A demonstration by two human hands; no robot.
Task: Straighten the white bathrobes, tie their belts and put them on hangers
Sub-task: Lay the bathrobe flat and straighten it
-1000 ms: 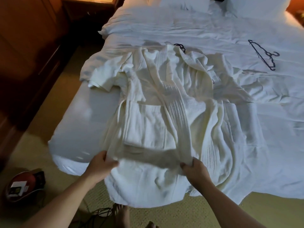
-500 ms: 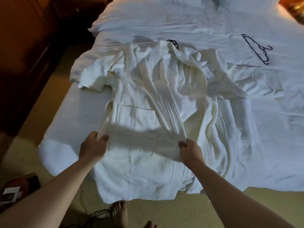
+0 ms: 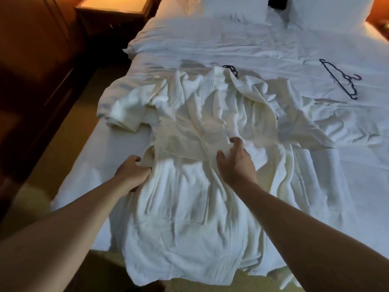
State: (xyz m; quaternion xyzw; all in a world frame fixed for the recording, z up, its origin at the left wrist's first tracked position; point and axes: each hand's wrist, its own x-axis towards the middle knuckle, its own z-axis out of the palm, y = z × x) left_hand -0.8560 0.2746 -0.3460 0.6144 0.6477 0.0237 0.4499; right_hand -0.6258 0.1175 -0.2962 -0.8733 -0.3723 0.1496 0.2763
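A white bathrobe (image 3: pixel 181 218) lies front-up on the bed (image 3: pixel 252 43), collar far from me, hem hanging over the near edge. A wide strip of its fabric, likely the belt (image 3: pixel 189 144), is stretched across the waist. My left hand (image 3: pixel 132 173) grips that strip at the robe's left side. My right hand (image 3: pixel 235 163) holds its other end near the middle, fingers curled over the cloth. A black hanger hook (image 3: pixel 230 69) pokes out at the collar. A second black hanger (image 3: pixel 341 80) lies on the sheet at the right. More white robe fabric (image 3: pixel 299 131) is bunched to the right.
Pillows (image 3: pixel 229 7) lie at the head of the bed. A wooden nightstand (image 3: pixel 113 9) and dark wooden furniture (image 3: pixel 35 70) stand along the left, with a narrow carpet strip (image 3: pixel 31 197) between them and the bed.
Both hands have carried the fabric strip from the robe's hem up to its waist. The view has shifted forward over the bed.
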